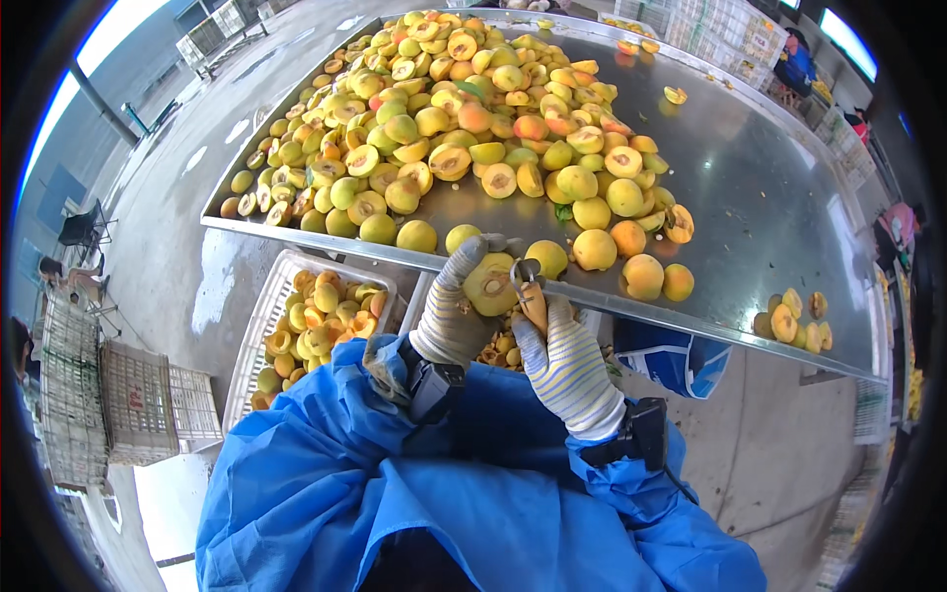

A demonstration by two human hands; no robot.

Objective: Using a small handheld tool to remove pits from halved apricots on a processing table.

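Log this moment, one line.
left hand: holds halved fruit; right hand: holds tan-handled tool at its edge; metal table: fruit heap

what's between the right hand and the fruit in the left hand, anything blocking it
Only the wooden-handled tool held in the right hand: its curved metal end is at the right edge of the cut yellow peach in the left hand. Nothing else visible stands between.
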